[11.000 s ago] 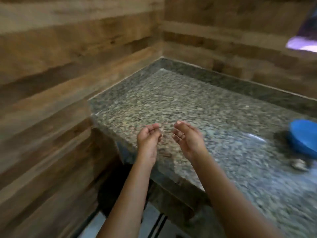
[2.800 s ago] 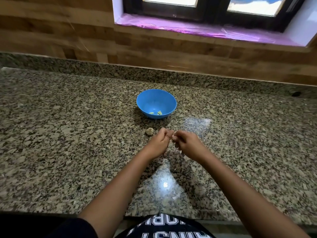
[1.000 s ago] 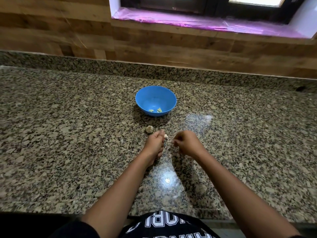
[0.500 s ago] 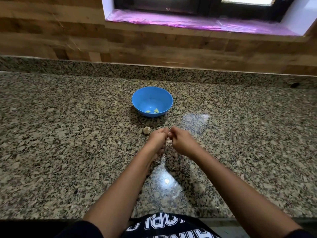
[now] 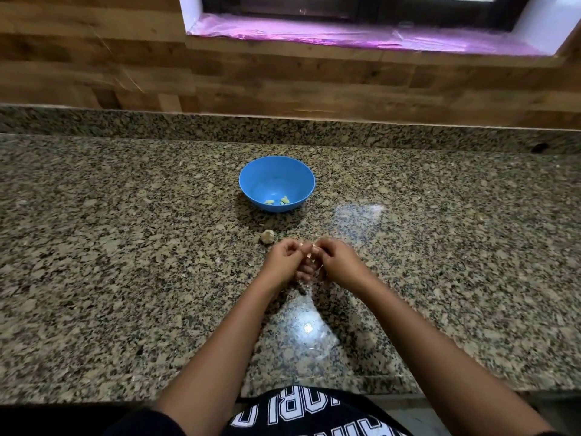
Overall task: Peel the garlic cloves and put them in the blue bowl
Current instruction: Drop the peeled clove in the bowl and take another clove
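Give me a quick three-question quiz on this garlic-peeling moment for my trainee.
1. True or false: the blue bowl is empty.
2. Where does the loose garlic piece lie? A) in the bowl; B) on the countertop, between the bowl and the hands; C) balanced on the bowl's rim.
3. Which hand is nearer that piece, the left hand or the right hand?
Key: 1 false, peeled cloves lie in it. 2 B. 3 left; both hands seem to pinch a small pale clove between them.
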`<action>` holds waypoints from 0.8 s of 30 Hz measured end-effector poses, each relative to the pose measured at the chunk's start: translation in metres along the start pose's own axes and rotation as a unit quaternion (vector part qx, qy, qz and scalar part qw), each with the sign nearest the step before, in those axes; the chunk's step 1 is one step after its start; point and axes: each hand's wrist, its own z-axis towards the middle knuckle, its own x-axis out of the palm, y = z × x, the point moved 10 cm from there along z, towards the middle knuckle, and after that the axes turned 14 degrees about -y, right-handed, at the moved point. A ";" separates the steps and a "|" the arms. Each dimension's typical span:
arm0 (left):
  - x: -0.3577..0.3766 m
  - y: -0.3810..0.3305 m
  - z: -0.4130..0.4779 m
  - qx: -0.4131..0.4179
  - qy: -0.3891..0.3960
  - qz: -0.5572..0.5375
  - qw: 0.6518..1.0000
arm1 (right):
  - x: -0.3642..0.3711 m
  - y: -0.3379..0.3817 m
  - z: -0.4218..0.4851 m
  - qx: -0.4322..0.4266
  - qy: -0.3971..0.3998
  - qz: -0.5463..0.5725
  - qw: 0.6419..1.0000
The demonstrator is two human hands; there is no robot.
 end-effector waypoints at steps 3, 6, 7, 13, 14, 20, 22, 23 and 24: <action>-0.006 0.000 -0.002 -0.021 -0.016 -0.061 0.998 | 0.005 0.004 0.002 -0.016 -0.006 -0.011 1.000; -0.014 0.002 -0.004 -0.046 -0.026 -0.140 0.989 | 0.014 0.008 0.007 -0.005 0.012 0.010 1.000; -0.019 0.002 -0.004 -0.049 -0.036 -0.157 0.986 | 0.017 0.011 0.009 -0.003 0.023 0.010 1.000; -0.058 0.011 0.001 -0.055 -0.123 -0.157 0.978 | 0.041 0.028 0.026 -0.014 0.056 -0.055 0.997; -0.066 0.013 0.003 -0.056 -0.142 -0.147 0.977 | 0.045 0.032 0.031 -0.033 0.048 -0.098 0.993; -0.087 0.016 0.006 -0.065 -0.179 -0.101 0.976 | 0.068 0.039 0.057 -0.074 0.022 -0.267 0.960; -0.086 0.013 0.005 -0.063 -0.177 -0.095 0.978 | 0.067 0.040 0.061 -0.069 0.011 -0.255 0.964; -0.086 0.012 0.005 -0.059 -0.176 -0.093 0.978 | 0.065 0.040 0.062 -0.066 0.006 -0.248 0.967; -0.085 0.010 0.005 -0.055 -0.174 -0.094 0.979 | 0.064 0.038 0.063 -0.063 0.003 -0.240 0.969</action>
